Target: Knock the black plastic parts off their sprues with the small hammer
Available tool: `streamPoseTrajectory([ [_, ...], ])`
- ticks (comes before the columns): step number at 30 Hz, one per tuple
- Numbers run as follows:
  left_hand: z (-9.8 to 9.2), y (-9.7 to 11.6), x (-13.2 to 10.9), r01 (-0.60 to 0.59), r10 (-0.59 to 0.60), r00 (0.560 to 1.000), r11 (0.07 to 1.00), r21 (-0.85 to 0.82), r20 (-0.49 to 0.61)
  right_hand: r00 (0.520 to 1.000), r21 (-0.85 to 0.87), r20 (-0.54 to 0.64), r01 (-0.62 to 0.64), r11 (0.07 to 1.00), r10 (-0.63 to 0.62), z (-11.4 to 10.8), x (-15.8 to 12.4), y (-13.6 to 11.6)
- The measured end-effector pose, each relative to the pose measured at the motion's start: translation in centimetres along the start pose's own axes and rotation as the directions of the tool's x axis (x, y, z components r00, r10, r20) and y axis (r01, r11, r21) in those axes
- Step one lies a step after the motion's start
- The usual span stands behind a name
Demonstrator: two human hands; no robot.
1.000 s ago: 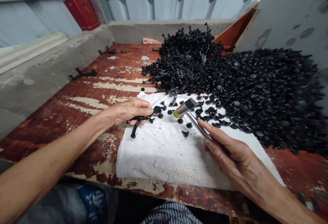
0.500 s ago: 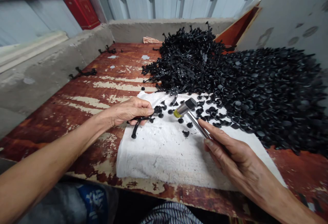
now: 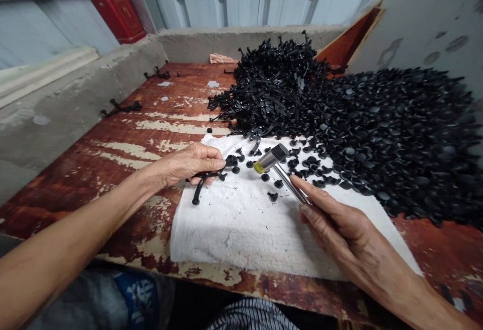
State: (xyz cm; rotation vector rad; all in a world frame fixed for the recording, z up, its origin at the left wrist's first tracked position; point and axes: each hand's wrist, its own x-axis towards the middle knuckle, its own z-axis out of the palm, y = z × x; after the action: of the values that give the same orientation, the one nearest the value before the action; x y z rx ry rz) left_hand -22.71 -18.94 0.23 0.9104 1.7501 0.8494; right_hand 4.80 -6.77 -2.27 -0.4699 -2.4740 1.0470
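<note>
The black branched part (image 3: 196,194) is located in the left hand (image 3: 192,164), over the left portion of the white cloth (image 3: 241,234); one arm of the part projects downward below the fingers, and a knobbed end protrudes beyond the thumb tip. The left hand is closed, gripping the part between thumb and curled fingers. The right hand (image 3: 337,229) is closed around the metal handle of the hammer (image 3: 272,158), with the index finger extended along the handle. The hammer head is set over the cloth, to the right of the branched part and apart from it; its black face points up and to the right, its yellow face down and to the left. Loose black studs (image 3: 272,197) lie scattered on the cloth around and beyond the hammer head. The cloth lies flat on the counter (image 3: 94,179), whose red-brown surface is worn to pale patches. Behind the cloth stands a heap of black strips (image 3: 271,93); adjoining it on the right is a broad heap of round-headed pieces (image 3: 396,134). Small black clusters (image 3: 126,106) lie along the left edge of the counter, beside the grey ledge (image 3: 75,83). A red box (image 3: 121,18) stands at the far left corner, against the corrugated wall (image 3: 234,8).
</note>
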Motion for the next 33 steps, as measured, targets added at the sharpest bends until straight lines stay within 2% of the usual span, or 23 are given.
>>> streamPoseTrajectory([
  [15,0.01,-0.01,0.03,-0.001,0.001,1.000,0.997,0.071,0.002,1.000,-0.015,0.006,0.017,1.000,-0.017,-0.07,0.09,0.09],
  [25,0.16,0.37,0.02,0.001,0.009,0.998,0.985,0.174,-0.059,0.998,-0.048,-0.007,0.063,0.997,-0.064,0.09,0.32,0.06],
  [33,0.42,0.61,-0.17,0.039,-0.028,0.997,0.986,0.159,-0.073,0.997,-0.078,-0.017,0.079,0.994,-0.081,0.13,0.22,0.10],
])
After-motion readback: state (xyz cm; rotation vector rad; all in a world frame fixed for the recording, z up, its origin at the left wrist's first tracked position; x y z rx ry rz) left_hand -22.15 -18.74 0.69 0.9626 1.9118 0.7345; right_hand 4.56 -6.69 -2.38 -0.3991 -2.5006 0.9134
